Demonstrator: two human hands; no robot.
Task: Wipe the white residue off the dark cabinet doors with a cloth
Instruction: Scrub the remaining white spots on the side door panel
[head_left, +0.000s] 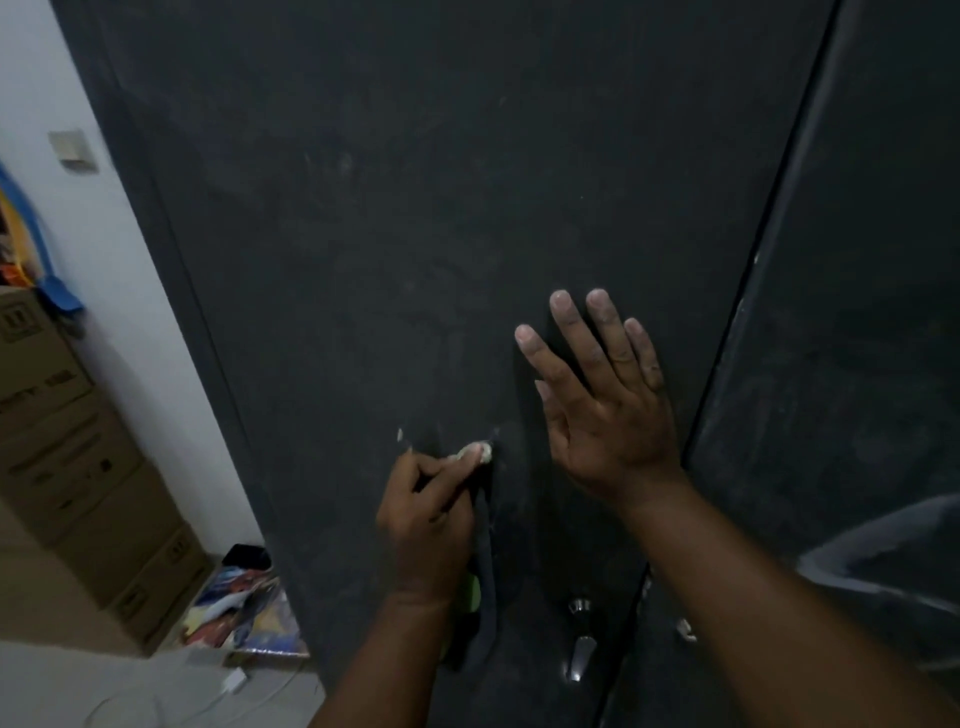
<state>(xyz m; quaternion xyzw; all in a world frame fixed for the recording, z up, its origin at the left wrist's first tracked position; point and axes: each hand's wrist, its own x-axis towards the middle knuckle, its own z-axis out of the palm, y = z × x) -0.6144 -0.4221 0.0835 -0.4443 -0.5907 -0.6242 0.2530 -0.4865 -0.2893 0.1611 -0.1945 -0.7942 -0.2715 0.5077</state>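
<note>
Pressing flat on the dark cabinet door (415, 208), the right hand (608, 410) had its fingers (602, 322) spread apart and held nothing. Left hand (428, 512) had its fingers clamped on a dark cloth (483, 582), one whitened fingertip rubbing a white residue spot (400, 434) area low on the door; the cloth's tail hung below the fist. Faint smears showed higher up.

Risk, as judged: rubbing with the fingertip rather than the cloth could smear residue wider; chalky right-hand fingers could leave fresh prints. 2nd door (857, 364) at right also looked streaked.

Writing: cardboard boxes (67, 441) at left carried print, too blurred to read.
</note>
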